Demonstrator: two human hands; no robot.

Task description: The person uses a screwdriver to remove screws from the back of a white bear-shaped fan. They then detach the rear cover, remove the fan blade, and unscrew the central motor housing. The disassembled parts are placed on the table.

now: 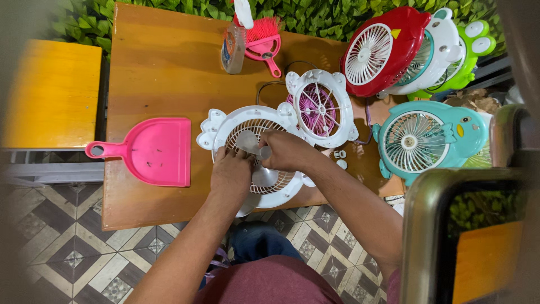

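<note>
Both my hands work over a white round fan housing (225, 125) with small ears, lying flat near the front edge of a wooden table (163, 62). My left hand (230, 175) presses down on the fan's pale grey blade set (247, 141). My right hand (287, 150) grips the hub of the blades from the right. Behind it lies a second white grille with a purple fan part inside (320, 107). A few small white caps (340, 157) lie to the right of my right hand.
A pink dustpan (152, 151) lies at the left front. A spray bottle (233, 45) and a pink brush (263, 38) stand at the back. Red (377, 53), white, green and teal (427, 138) fans crowd the right. A yellow bench (50, 93) sits left; a chair frame (427, 225) right.
</note>
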